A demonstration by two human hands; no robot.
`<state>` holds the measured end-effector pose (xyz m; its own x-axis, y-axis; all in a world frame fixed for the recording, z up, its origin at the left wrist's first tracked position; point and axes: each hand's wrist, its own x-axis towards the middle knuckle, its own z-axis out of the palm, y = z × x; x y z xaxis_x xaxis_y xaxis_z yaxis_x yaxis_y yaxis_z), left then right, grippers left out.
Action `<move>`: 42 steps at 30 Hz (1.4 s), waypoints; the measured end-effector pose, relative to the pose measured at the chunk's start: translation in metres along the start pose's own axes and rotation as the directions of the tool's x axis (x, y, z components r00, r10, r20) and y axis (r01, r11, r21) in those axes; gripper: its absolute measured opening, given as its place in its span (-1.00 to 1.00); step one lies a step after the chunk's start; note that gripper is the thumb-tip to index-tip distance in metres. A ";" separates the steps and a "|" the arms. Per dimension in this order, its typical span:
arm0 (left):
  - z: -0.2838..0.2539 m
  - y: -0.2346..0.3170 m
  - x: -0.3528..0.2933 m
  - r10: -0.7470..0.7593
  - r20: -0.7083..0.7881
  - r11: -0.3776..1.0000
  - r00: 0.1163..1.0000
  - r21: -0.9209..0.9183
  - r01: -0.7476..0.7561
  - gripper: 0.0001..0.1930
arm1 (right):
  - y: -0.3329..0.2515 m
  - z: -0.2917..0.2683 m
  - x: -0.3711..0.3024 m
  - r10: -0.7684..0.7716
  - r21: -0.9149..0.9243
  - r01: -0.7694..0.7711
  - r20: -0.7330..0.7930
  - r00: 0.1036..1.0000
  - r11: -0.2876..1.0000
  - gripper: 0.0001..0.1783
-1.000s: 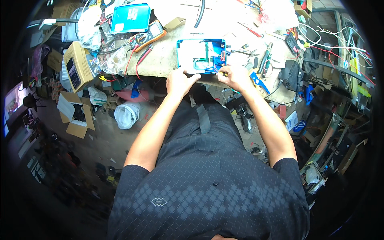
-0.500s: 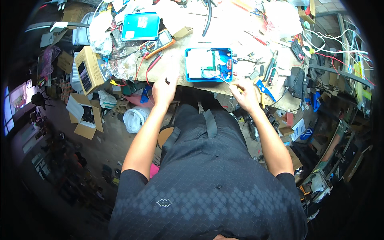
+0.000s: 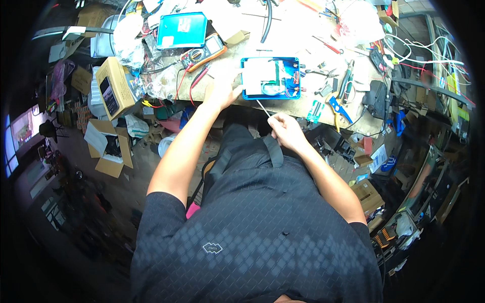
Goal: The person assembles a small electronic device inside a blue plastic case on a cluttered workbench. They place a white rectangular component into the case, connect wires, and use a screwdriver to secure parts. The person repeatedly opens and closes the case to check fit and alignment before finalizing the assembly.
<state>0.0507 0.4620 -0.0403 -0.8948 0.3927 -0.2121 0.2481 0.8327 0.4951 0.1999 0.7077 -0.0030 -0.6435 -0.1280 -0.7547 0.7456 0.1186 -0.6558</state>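
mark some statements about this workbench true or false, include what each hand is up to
1. The right-hand grip is on a thin tool. True.
2. The multimeter lies to the right of the open blue box. False: it lies to the left of the box.
3. The left-hand grip is at the left side of the open blue box. True.
4. The blue-and-yellow hand tool is inside the open blue box. False: it lies outside, to the right of the box.
5. The green board is to the right of the open blue box. True.
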 end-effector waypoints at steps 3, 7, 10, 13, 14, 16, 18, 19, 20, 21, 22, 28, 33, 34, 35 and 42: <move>0.009 -0.020 0.019 0.231 -0.036 0.968 0.972 0.107 -0.226 -0.39 | -0.022 0.026 0.014 0.028 0.023 -0.029 0.023 0.999 0.999 -0.63; 0.003 -0.021 0.030 0.387 -0.059 0.907 0.920 0.204 -0.369 -0.39 | -0.031 0.062 0.041 -0.019 -0.146 -0.001 -0.137 0.990 0.989 -0.50; 0.003 -0.019 0.036 0.290 0.030 0.941 0.957 0.172 -0.291 -0.38 | -0.018 0.081 0.063 -0.017 -0.131 -0.007 -0.180 0.984 0.991 -0.52; 0.003 -0.018 0.041 0.297 0.053 0.937 0.953 0.178 -0.302 -0.39 | -0.013 0.101 0.083 0.007 -0.090 -0.034 -0.294 0.956 0.995 -0.52; 0.004 -0.016 0.042 0.308 0.036 0.934 0.951 0.179 -0.310 -0.40 | -0.013 0.109 0.090 0.097 0.017 -0.098 -0.346 0.933 0.995 -0.45; 0.005 -0.014 0.040 0.327 0.011 0.927 0.945 0.190 -0.323 -0.42 | -0.019 0.119 0.108 0.138 0.072 -0.119 -0.428 0.893 0.990 -0.46; 0.005 -0.010 0.045 0.313 0.059 0.937 0.948 0.142 -0.318 -0.45 | -0.017 0.124 0.115 0.113 0.069 -0.091 -0.481 0.869 0.993 -0.49; 0.005 -0.011 0.048 0.304 0.083 0.942 0.949 0.121 -0.313 -0.46 | -0.012 0.126 0.115 0.066 0.038 -0.054 -0.495 0.867 0.998 -0.52; 0.007 -0.014 0.048 0.317 0.069 0.943 0.946 0.084 -0.322 -0.47 | -0.006 0.127 0.114 0.018 0.006 -0.018 -0.507 0.862 1.000 -0.55; 0.008 -0.017 0.048 0.323 0.048 0.944 0.945 0.049 -0.325 -0.48 | -0.009 0.127 0.110 -0.035 -0.033 0.021 -0.513 0.857 0.999 -0.56; 0.008 -0.019 0.049 0.328 0.026 0.944 0.944 0.013 -0.329 -0.49 | -0.009 0.128 0.102 -0.001 0.075 0.042 -0.485 0.875 0.996 -0.56; -0.008 -0.020 0.061 0.320 0.209 0.947 0.924 -0.047 -0.317 -0.57 | 0.000 0.135 0.089 -0.058 0.028 0.086 -0.535 0.843 0.996 -0.56; -0.020 -0.023 0.085 0.286 0.425 0.949 0.859 0.000 -0.316 -0.67 | 0.012 0.135 0.086 -0.117 -0.004 0.136 -0.540 0.834 0.991 -0.56; -0.020 -0.023 0.089 0.304 0.444 0.941 0.843 -0.001 -0.339 -0.69 | 0.015 0.135 0.088 -0.127 -0.005 0.148 -0.539 0.832 0.989 -0.57; -0.021 -0.023 0.091 0.315 0.457 0.925 0.832 0.047 -0.376 -0.71 | 0.018 0.135 0.089 -0.138 -0.005 0.161 -0.539 0.831 0.987 -0.57; -0.029 -0.019 0.070 0.594 0.331 0.747 0.733 0.111 -0.655 -0.79 | 0.019 0.129 0.087 -0.148 0.084 0.215 -0.485 0.862 0.973 -0.62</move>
<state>-0.0271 0.4624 -0.0401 -0.3861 0.9117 -0.1403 0.8131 0.4081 0.4151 0.1801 0.5718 -0.0789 -0.7493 0.3498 -0.5623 0.6018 0.0054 -0.7986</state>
